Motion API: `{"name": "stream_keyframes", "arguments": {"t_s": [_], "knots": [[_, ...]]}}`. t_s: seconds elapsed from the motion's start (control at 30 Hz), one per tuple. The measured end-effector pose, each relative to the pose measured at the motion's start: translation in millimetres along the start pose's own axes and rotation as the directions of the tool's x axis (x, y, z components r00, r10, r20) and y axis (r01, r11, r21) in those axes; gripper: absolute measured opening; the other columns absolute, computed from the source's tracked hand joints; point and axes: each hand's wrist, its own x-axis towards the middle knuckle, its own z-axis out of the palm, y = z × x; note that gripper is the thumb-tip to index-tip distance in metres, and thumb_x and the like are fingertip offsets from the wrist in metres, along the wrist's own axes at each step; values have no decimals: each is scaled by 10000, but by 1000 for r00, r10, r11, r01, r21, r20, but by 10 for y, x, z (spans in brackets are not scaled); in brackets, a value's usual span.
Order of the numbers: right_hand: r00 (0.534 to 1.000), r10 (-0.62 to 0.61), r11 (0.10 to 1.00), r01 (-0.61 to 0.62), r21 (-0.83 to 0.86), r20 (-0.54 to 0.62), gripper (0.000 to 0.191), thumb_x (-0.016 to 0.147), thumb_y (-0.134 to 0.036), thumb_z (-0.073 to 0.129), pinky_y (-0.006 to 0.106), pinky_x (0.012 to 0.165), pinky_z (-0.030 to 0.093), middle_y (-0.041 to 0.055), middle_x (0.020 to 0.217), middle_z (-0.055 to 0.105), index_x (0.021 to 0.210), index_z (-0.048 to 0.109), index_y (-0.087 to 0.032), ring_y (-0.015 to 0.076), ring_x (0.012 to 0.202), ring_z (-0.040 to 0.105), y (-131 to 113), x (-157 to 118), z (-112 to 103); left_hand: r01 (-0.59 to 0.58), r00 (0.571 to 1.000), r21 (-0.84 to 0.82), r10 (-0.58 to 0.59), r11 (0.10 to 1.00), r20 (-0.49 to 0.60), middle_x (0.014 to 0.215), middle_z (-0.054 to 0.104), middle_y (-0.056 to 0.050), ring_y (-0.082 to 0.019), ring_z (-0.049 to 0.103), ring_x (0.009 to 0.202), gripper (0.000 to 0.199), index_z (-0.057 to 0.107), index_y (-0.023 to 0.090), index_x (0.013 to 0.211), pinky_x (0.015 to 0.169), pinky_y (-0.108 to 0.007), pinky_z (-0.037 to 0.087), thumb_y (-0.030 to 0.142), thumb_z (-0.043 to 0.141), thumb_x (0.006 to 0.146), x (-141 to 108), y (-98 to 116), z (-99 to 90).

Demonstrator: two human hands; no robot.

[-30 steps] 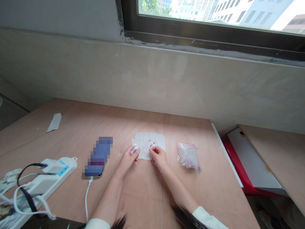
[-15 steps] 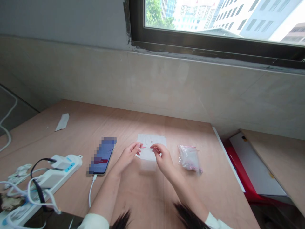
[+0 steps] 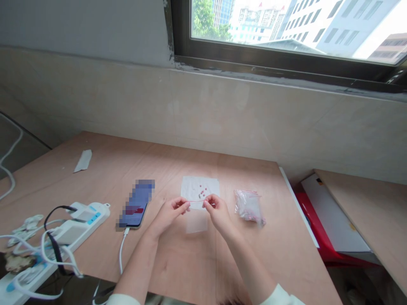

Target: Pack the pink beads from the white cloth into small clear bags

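Observation:
A thin red string point(image 3: 195, 201) runs stretched between my two hands. My left hand point(image 3: 174, 210) pinches one end, and my right hand point(image 3: 216, 208) pinches the other. Beneath and just beyond the string lies a white sheet of paper point(image 3: 190, 184), with several small reddish beads point(image 3: 203, 192) on it. Closer to me, a small translucent sheet point(image 3: 196, 223) lies on the wooden table point(image 3: 184, 258). To the right of my right hand rests a clear plastic bag point(image 3: 249, 205) with pinkish things inside; what they are I cannot make out.
On the left lies a phone point(image 3: 136, 205) with a white charging cable point(image 3: 121, 250). A power strip point(image 3: 87, 222) with plugs and tangled cords stands farther left. A white paper scrap point(image 3: 83, 161) lies at the back left. Beyond the table's right edge is a red item point(image 3: 318, 231).
Both hands have come slightly nearer to me and lower, with the string now drawn straight between them. More beads on the paper show. The camera view has shifted a little.

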Motion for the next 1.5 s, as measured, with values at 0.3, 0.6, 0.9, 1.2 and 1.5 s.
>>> {"name": "stream_keyframes", "arguments": {"t_s": [0.3, 0.6, 0.9, 1.2, 1.5], "knots": [[980, 26, 969, -73, 237, 198, 189, 654, -346, 530, 243, 615, 357, 2, 613, 551, 606, 531, -163, 116, 608, 487, -93, 114, 52, -49, 998, -56, 47, 997, -36, 615, 564, 14, -129, 518, 639, 203, 561, 162, 636, 644, -225, 380, 348, 519, 703, 168, -49, -43], [974, 80, 949, -140, 281, 213, 148, 625, -290, 564, 234, 594, 351, 5, 585, 576, 584, 573, -149, 105, 572, 489, -42, 169, 190, -68, 996, -59, 72, 996, 58, 583, 513, 17, -121, 486, 616, 253, 527, 155, 599, 612, -214, 367, 363, 482, 735, 206, -89, -7], [977, 174, 954, -199, 226, 124, 178, 581, -316, 584, 225, 516, 319, -2, 521, 550, 503, 563, -158, 89, 481, 411, 55, 67, 149, -1, 1000, -84, 0, 996, -17, 586, 530, 8, -131, 493, 621, 256, 540, 162, 604, 621, -226, 381, 395, 506, 704, 86, -264, 22], [984, 152, 965, -168, 199, 95, 257, 615, -390, 543, 227, 516, 314, 12, 525, 549, 516, 566, -153, 95, 489, 416, 94, 113, 137, 17, 1000, -126, -16, 992, 2, 678, 571, -7, -144, 514, 700, 228, 558, 167, 674, 676, -224, 381, 381, 493, 715, 128, -255, 0], [994, 96, 961, -105, 256, 51, 230, 600, -335, 577, 225, 547, 337, -27, 492, 497, 505, 440, -176, 93, 504, 433, 33, 337, 118, -9, 999, -34, 8, 999, -32, 683, 595, -17, -157, 522, 695, 226, 581, 171, 663, 653, -226, 380, 384, 513, 690, 370, -247, -111]]}}
